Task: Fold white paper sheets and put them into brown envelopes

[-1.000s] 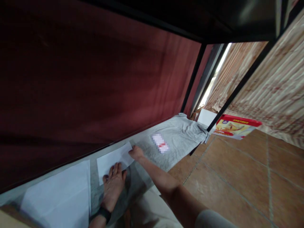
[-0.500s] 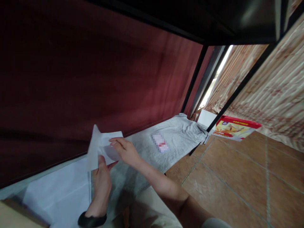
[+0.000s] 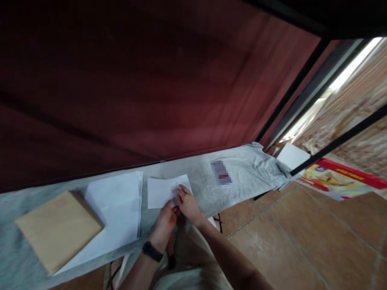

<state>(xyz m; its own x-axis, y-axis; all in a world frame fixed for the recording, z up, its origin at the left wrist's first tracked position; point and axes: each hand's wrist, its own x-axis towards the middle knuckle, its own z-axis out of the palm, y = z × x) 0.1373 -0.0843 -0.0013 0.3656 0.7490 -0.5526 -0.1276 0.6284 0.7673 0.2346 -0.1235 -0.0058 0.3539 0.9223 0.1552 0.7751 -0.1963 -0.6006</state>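
A white sheet of paper [image 3: 160,191], looking folded to a small size, lies at the front middle of the cloth-covered surface. At its near edge my left hand [image 3: 166,221] is closed, the thumb and fingers gripping the paper. My right hand [image 3: 188,204] is also closed on the sheet, its fingertips bent over the near right part. Both hands almost touch, and the fingertips are somewhat blurred. To the left is a stack of larger white paper [image 3: 117,205], partly covered by a pile of brown envelopes [image 3: 60,229].
A grey cloth [image 3: 199,169] covers the narrow bench. A pixelated small packet [image 3: 221,173] lies on it to the right. Behind stands a dark red panel [image 3: 169,121]. Black frame bars [image 3: 290,92] slant at right, near a red and yellow box [image 3: 341,179] on the tiled floor [image 3: 287,237].
The paper, raised and half open before, has come down flatter near the cloth. My hands have drawn together at its near edge. The view has swung left, showing the brown envelopes fully.
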